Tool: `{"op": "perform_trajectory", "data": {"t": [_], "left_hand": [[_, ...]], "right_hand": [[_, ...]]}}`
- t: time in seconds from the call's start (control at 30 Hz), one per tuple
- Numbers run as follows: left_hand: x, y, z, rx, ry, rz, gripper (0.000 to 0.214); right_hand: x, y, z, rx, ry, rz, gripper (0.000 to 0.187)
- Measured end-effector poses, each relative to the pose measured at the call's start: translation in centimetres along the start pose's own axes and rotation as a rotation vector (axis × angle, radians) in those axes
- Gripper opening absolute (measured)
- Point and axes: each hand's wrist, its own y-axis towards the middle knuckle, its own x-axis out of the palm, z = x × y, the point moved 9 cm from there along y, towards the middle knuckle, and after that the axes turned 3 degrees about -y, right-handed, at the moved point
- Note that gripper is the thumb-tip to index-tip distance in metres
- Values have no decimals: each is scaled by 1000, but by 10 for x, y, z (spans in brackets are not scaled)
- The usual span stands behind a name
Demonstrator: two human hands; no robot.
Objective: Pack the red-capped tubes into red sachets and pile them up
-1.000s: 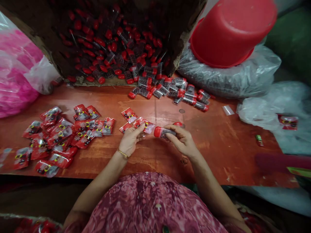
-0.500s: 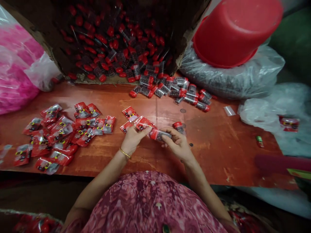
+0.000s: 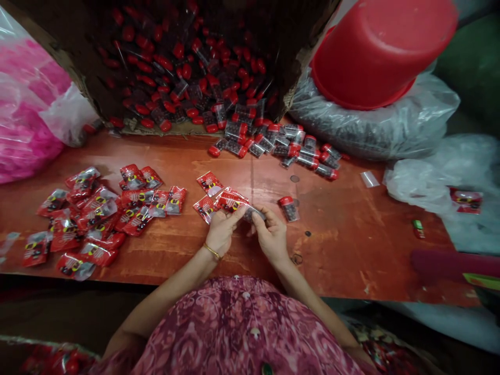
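Reaching inward in front of cardboard box [image 3: 289,96]. Pinching dark tube [image 3: 253,212] with right hand [image 3: 271,233], touching with left hand [image 3: 222,230]; cannot tell left grip.

The person's two hands [image 3: 222,233], one bracelet [image 3: 213,253], one red bucket [image 3: 383,52] far right, dozens of red-capped containers [image 3: 288,209], over fifteen red packets [image 3: 176,200].

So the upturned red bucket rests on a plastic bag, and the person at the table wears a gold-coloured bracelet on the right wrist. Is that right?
Not quite: in the head view, the bracelet is on the wrist of the left hand. The upturned red bucket does rest on a plastic bag.
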Motion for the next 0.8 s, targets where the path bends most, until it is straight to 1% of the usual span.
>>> {"op": "perform_trajectory", "data": {"t": [0.1,0.17,0.27,0.37,0.43,0.57,0.67,0.8], "left_hand": [[-5,3,-5,-61,-12,13,28],[-6,5,-6,-72,-5,-4,27],[-5,8,1,-28,9,-31,23],[-7,9,10,37,-15,-5,18],[-9,9,13,43,-32,7,17],[-4,3,11,44,-28,-45,22],[1,-6,9,59,4,-90,27],[-3,-14,11,93,28,-58,30]], "right_hand": [[4,7,1,32,-14,-101,26],[5,11,2,61,-2,-121,29],[12,13,3,101,86,-147,32],[23,9,2,134,196,-234,35],[24,5,0,132,213,-265,38],[16,6,-6,61,145,-222,37],[16,7,-6,61,145,-212,38],[19,9,-2,92,164,-182,33]]}}
